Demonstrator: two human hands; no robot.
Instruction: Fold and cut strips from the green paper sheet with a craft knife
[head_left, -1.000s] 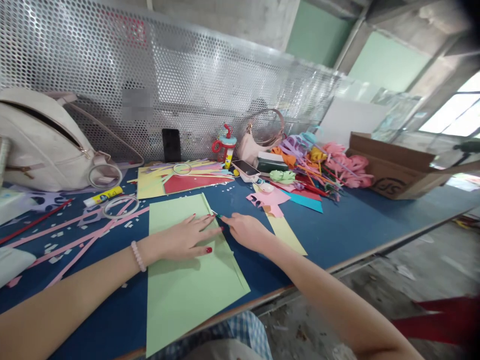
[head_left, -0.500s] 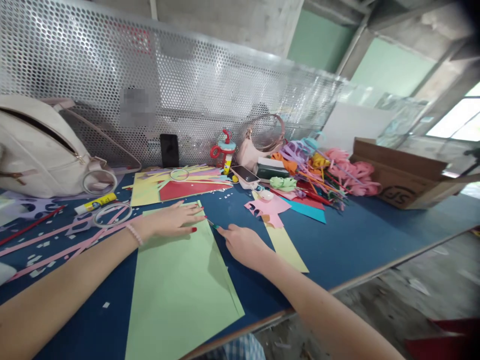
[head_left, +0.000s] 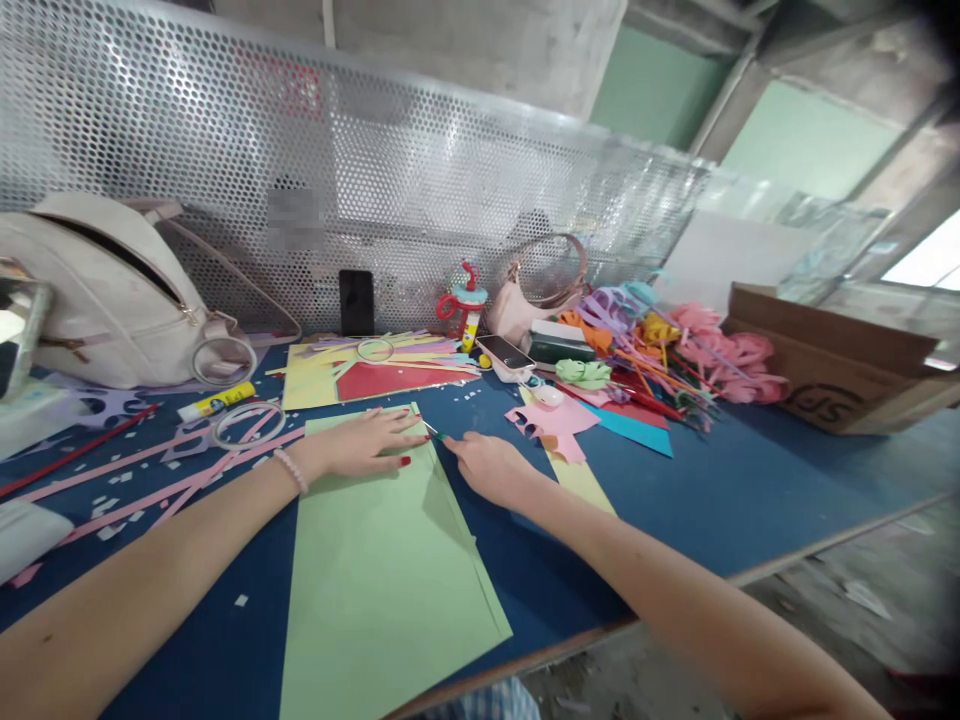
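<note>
— Two bare hands work at the far end of a large light-green paper sheet (head_left: 382, 570) lying flat on the blue tabletop (head_left: 712, 490). How does the left hand (head_left: 367, 445) sit?

— Its palm is down on the sheet's far left corner, fingers spread and pressing the paper flat; a pink bead bracelet (head_left: 291, 470) circles the wrist.

— And the right hand (head_left: 487, 465)?

— It rests just beside the left one, at the sheet's right edge. Its fingers are pressed together around a thin tool with a green tip (head_left: 435, 433), which pokes out toward the left fingertips. What kind of tool it is cannot be told.

— What lies just right of that hand?

— A pale-yellow paper strip (head_left: 581, 480) and, on its far end, a pink cut-out paper shape (head_left: 555, 418), then a teal paper piece (head_left: 634, 430).

— Beyond the hands?

— A red paper sheet (head_left: 382, 378) under loose coloured strips, with a clear tape ring (head_left: 374, 349) on top. Farther right of it stand a small red-and-teal bottle (head_left: 465, 305) and a white phone (head_left: 506, 355), then a heap of curled coloured paper (head_left: 660, 345) and a brown cardboard box (head_left: 832, 365).

— And to the left?

— Long pink paper strips (head_left: 150, 480), a second clear tape ring (head_left: 247, 423), a yellow glue stick (head_left: 216, 401), and a beige zipped bag (head_left: 112, 290) against the perforated metal screen (head_left: 375, 170).
</note>
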